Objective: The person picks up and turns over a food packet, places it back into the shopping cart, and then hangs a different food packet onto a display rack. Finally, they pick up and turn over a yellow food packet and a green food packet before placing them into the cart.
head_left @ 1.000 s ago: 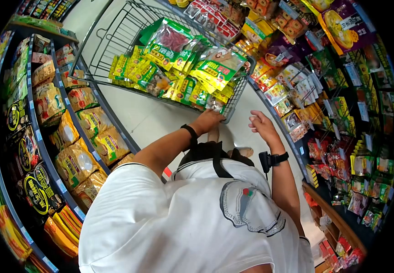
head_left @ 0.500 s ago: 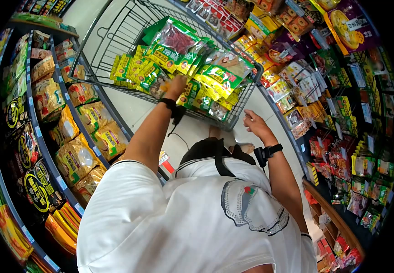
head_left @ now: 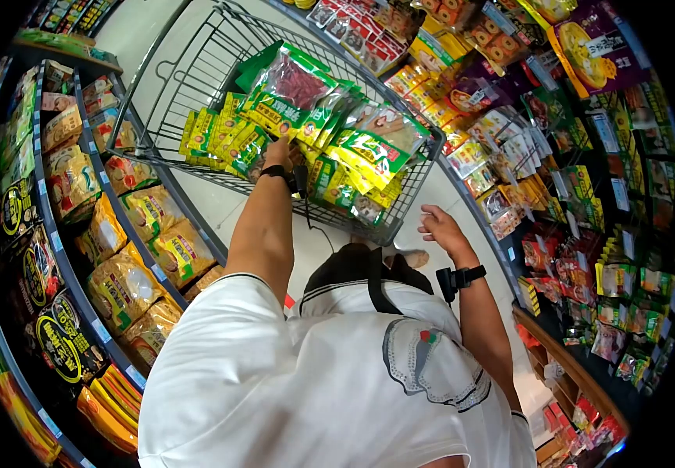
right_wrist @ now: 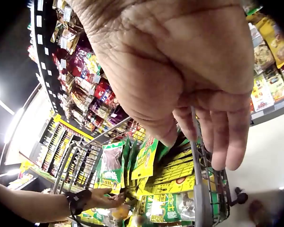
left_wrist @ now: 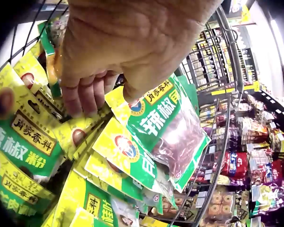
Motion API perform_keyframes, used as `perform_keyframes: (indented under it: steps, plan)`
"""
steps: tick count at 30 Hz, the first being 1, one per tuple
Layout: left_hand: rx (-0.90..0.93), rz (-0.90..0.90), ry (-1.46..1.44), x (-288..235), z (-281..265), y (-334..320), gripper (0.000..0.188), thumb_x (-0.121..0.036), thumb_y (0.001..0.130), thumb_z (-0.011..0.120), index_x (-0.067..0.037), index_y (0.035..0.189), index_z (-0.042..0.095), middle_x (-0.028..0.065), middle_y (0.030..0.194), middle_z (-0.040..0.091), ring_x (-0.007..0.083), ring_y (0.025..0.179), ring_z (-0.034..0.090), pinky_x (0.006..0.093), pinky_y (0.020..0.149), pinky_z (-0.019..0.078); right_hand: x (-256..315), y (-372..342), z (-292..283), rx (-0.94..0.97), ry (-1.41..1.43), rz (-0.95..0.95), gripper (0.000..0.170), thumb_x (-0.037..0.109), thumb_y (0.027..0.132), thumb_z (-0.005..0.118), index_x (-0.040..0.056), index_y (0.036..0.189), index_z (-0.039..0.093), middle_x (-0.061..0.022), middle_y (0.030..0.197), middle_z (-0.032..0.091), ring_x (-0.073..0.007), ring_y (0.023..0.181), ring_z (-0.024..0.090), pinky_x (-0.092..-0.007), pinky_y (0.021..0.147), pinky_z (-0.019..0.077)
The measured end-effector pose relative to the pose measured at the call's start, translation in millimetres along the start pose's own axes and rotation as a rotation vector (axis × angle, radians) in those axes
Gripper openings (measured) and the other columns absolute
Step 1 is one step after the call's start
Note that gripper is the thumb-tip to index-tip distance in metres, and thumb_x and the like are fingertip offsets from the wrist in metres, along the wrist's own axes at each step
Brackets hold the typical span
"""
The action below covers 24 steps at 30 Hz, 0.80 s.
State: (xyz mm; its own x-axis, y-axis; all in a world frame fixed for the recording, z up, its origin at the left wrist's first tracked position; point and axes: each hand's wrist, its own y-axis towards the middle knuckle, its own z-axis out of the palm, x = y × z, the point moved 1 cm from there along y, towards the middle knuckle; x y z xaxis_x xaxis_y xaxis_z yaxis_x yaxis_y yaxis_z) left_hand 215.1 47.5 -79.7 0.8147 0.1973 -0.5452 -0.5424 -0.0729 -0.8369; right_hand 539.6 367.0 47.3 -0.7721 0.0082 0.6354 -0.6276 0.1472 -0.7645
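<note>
My left hand point(head_left: 277, 153) reaches into the wire shopping cart point(head_left: 390, 231), among yellow-and-green spice packets point(head_left: 220, 132). In the left wrist view its loosely bent fingers point(left_wrist: 86, 94) point down between the packets. The thumb lies over the yellow top of a packet of dried red chili point(left_wrist: 177, 137), apart from the fingers. The right wrist view shows the left hand point(right_wrist: 104, 198) close beside that chili packet point(right_wrist: 112, 163). My right hand point(head_left: 443, 228) hovers by the cart's near right corner, holding nothing, its fingers point(right_wrist: 236, 137) loose.
Shelves of bagged dry goods point(head_left: 123, 285) run along the left. Hanging packets point(head_left: 579, 273) fill the rack on the right, near the cart's side. Pale tiled floor point(head_left: 232, 207) shows between cart and left shelf. A cable point(head_left: 318, 226) dangles from the left wrist camera.
My left hand has gone from the cart's near edge into the packets, then shifted left. The right hand has stayed near the corner. The cart's near end has come closer to me.
</note>
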Motion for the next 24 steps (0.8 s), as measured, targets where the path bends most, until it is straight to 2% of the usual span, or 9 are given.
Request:
perform_keyframes:
  steps: [2, 5, 8, 9, 12, 13, 16, 18, 24]
  plan:
    - [0.005, -0.004, -0.031, 5.4, -1.4, -4.6, 0.024, -0.029, 0.099, 0.052, -0.006, 0.106, 0.049, 0.0080, 0.088, 0.055, 0.0219, 0.071, 0.060, 0.0369, 0.060, 0.0516, -1.0, -6.6, -2.5, -0.006, 0.019, -0.003, 0.046, 0.026, 0.096, 0.055, 0.0044, 0.136, 0.049, -0.0132, 0.116, 0.062, -0.0221, 0.098, 0.066, -0.0329, 0.080, 0.0548]
    - [0.199, -0.013, -0.049, -4.8, 0.0, -8.2, 0.022, -0.026, 0.097, 0.054, -0.005, 0.104, 0.050, 0.0082, 0.082, 0.055, 0.0227, 0.071, 0.060, 0.0367, 0.061, 0.0520, 7.6, -7.9, -1.5, 0.002, 0.060, 0.001, 0.046, 0.026, 0.097, 0.053, 0.0026, 0.136, 0.048, -0.0141, 0.116, 0.062, -0.0237, 0.099, 0.066, -0.0328, 0.081, 0.0549]
    - [0.190, 0.339, 0.061, -6.5, 8.0, -35.4, 0.016, -0.019, 0.094, 0.056, -0.004, 0.093, 0.052, 0.0077, 0.081, 0.054, 0.0202, 0.072, 0.059, 0.0345, 0.064, 0.0532, 5.3, -12.4, -1.7, 0.018, 0.100, -0.011, 0.046, 0.026, 0.097, 0.053, 0.0010, 0.135, 0.048, -0.0148, 0.116, 0.062, -0.0244, 0.099, 0.066, -0.0323, 0.081, 0.0549]
    - [0.158, 0.432, 0.020, -5.8, 13.3, -30.8, 0.016, -0.018, 0.094, 0.057, -0.006, 0.087, 0.050, 0.0047, 0.080, 0.050, 0.0166, 0.069, 0.053, 0.0334, 0.068, 0.0536, 4.2, -13.2, -2.5, 0.021, 0.108, -0.016, 0.046, 0.026, 0.097, 0.053, 0.0007, 0.135, 0.048, -0.0149, 0.116, 0.062, -0.0244, 0.099, 0.066, -0.0322, 0.080, 0.0549]
    - [0.079, 0.715, 0.224, -30.1, 27.9, -41.1, 0.020, -0.018, 0.093, 0.059, -0.007, 0.083, 0.046, 0.0022, 0.079, 0.046, 0.0125, 0.067, 0.047, 0.0330, 0.065, 0.0505, 18.1, -9.6, -2.6, 0.020, 0.116, -0.019, 0.046, 0.027, 0.097, 0.054, 0.0009, 0.135, 0.048, -0.0144, 0.115, 0.062, -0.0239, 0.098, 0.066, -0.0319, 0.080, 0.0549]
    - [0.100, 0.895, 0.297, -36.4, 28.5, -40.8, 0.023, -0.017, 0.092, 0.061, -0.008, 0.080, 0.043, -0.0003, 0.077, 0.043, 0.0095, 0.067, 0.045, 0.0307, 0.061, 0.0464, 20.8, -10.9, -1.7, 0.016, 0.112, -0.024, 0.046, 0.027, 0.097, 0.054, 0.0010, 0.135, 0.048, -0.0143, 0.115, 0.062, -0.0238, 0.098, 0.066, -0.0318, 0.080, 0.0548]
    - [0.194, 1.108, 0.345, -62.5, 40.6, -77.8, 0.022, -0.013, 0.092, 0.062, -0.008, 0.080, 0.044, -0.0024, 0.075, 0.043, 0.0077, 0.067, 0.046, 0.0264, 0.060, 0.0427, 32.9, -17.1, -3.4, 0.000, 0.117, -0.067, 0.044, 0.026, 0.098, 0.054, 0.0010, 0.134, 0.049, -0.0136, 0.114, 0.063, -0.0232, 0.098, 0.066, -0.0315, 0.080, 0.0546]
    - [0.312, 1.058, 0.270, -81.5, 51.9, -115.7, 0.013, -0.009, 0.092, 0.062, -0.008, 0.084, 0.051, -0.0052, 0.073, 0.046, 0.0046, 0.067, 0.046, 0.0215, 0.060, 0.0384, 43.3, -21.9, -4.6, -0.014, 0.128, -0.104, 0.043, 0.026, 0.098, 0.054, 0.0010, 0.133, 0.050, -0.0131, 0.113, 0.063, -0.0225, 0.097, 0.066, -0.0313, 0.080, 0.0545]
    - [0.549, 0.906, 0.191, -119.3, 61.5, -222.5, 0.008, -0.016, 0.094, 0.059, -0.008, 0.093, 0.057, -0.0027, 0.085, 0.057, 0.0051, 0.076, 0.052, 0.0200, 0.070, 0.0419, 87.3, -23.8, -14.0, -0.066, 0.130, -0.279, 0.044, 0.027, 0.098, 0.055, 0.0009, 0.134, 0.049, -0.0148, 0.119, 0.062, -0.0203, 0.099, 0.065, -0.0315, 0.082, 0.0533]
